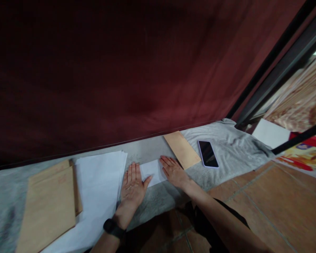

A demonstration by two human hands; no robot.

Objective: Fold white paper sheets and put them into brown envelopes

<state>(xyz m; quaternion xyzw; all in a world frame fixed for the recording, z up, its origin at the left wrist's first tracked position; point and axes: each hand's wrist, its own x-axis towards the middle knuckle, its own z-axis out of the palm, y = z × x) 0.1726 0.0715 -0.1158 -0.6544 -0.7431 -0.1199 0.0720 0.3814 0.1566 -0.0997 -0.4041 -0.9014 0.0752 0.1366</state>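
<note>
A small folded white paper (pixel 153 171) lies flat on the grey cloth between my hands. My left hand (pixel 133 186) rests palm down on its left end, fingers stretched out and thumb spread toward the middle. On the right end lies my right hand (pixel 173 171), also flat with the fingers extended. Just beyond my right hand is a single brown envelope (pixel 182 149). To the left of my left hand sits a stack of large white sheets (pixel 98 186), partly covered by several brown envelopes (pixel 51 203).
A phone (pixel 208 154) with a pale purple case lies right of the single envelope. The grey cloth (pixel 226 140) covers a narrow surface against a dark red curtain (pixel 147 70). Dark metal bars (pixel 274 59) rise at the right, above a tiled floor (pixel 274 200).
</note>
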